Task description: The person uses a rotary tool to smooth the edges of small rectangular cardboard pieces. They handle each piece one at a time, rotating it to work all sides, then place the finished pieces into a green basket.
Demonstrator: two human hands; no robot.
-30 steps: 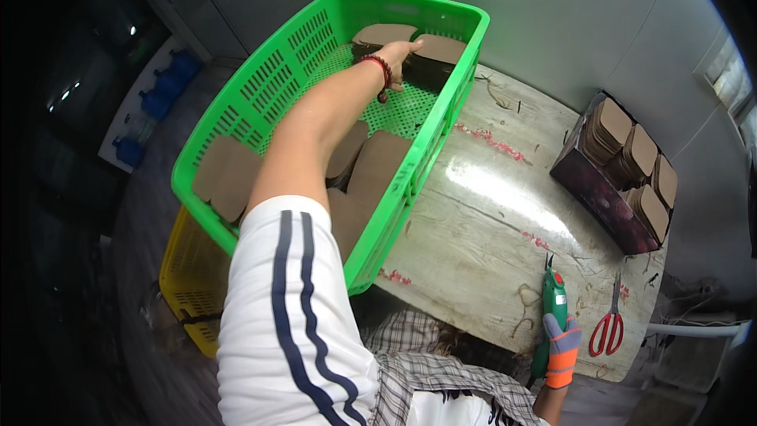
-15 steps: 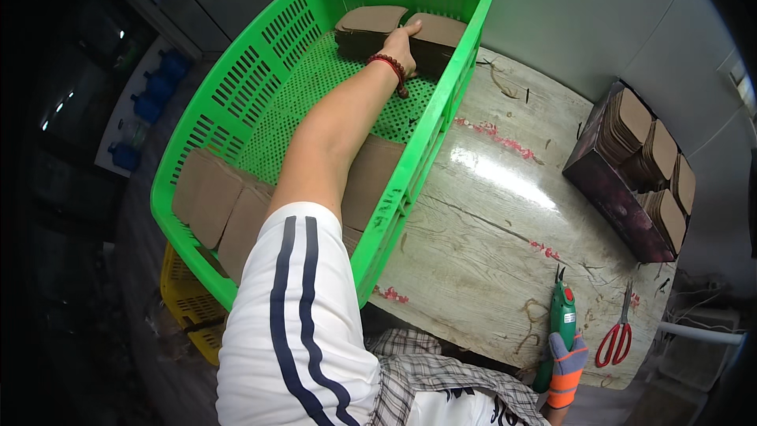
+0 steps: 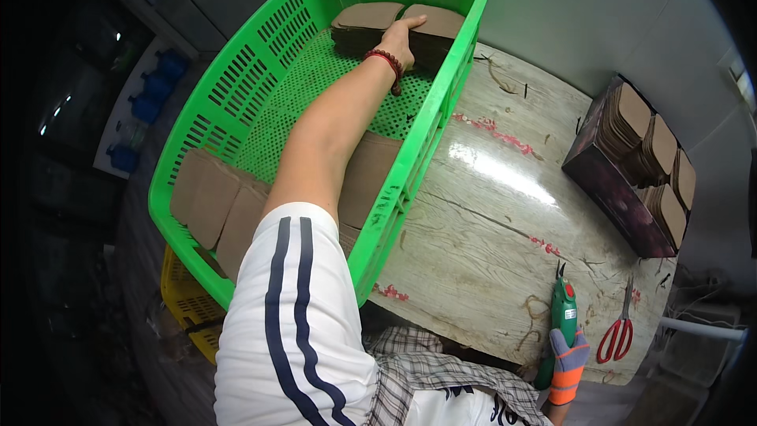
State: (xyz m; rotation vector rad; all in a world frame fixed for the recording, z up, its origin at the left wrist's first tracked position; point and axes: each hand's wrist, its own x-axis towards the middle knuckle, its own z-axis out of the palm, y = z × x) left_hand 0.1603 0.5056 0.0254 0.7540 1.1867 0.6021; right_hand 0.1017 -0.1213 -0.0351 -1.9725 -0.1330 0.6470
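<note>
My left hand (image 3: 400, 38), with a red bead bracelet at the wrist, reaches to the far end of a green plastic crate (image 3: 236, 102). It lies flat on top of two stacks of brown cardboard pieces (image 3: 367, 17), fingers stretched out across the gap between them. More brown pieces (image 3: 213, 201) lie flat in the crate's near end, partly hidden under my arm. My right hand (image 3: 568, 367), in a grey and orange glove, grips a green handheld power tool (image 3: 563, 317) at the near edge of the wooden table (image 3: 489, 221).
Red-handled scissors (image 3: 619, 331) lie on the table to the right of the tool. A dark box (image 3: 623, 189) with upright rows of brown pieces stands at the table's right end. A yellow crate (image 3: 185, 308) sits below the green one. A grey wall runs behind.
My left hand has slid further onto the stacks at the crate's far end and flattened on them. The right hand stays at the table edge with the tool.
</note>
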